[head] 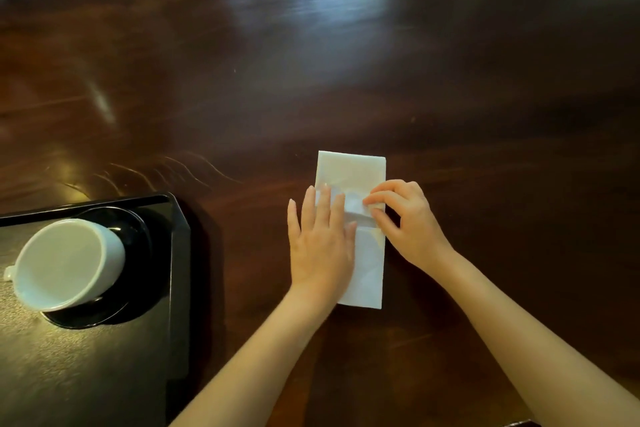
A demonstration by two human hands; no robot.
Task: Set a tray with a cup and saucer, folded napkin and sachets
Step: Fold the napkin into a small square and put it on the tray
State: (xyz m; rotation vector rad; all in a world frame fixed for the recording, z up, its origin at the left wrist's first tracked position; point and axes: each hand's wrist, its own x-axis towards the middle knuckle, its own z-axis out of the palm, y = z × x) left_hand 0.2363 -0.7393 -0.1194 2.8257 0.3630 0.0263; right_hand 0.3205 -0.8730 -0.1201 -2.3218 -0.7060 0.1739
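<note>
Left hand [320,246] flat on the napkin [351,168], right hand [403,218] pinching its fold; tray [180,253] with cup [65,263] well left.

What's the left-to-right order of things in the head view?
White cup → black saucer → black tray → left hand → white napkin → right hand.

White napkin [349,170] folded long, flat on table; white cup [65,263] on black saucer [117,308] in black tray [178,253].
</note>
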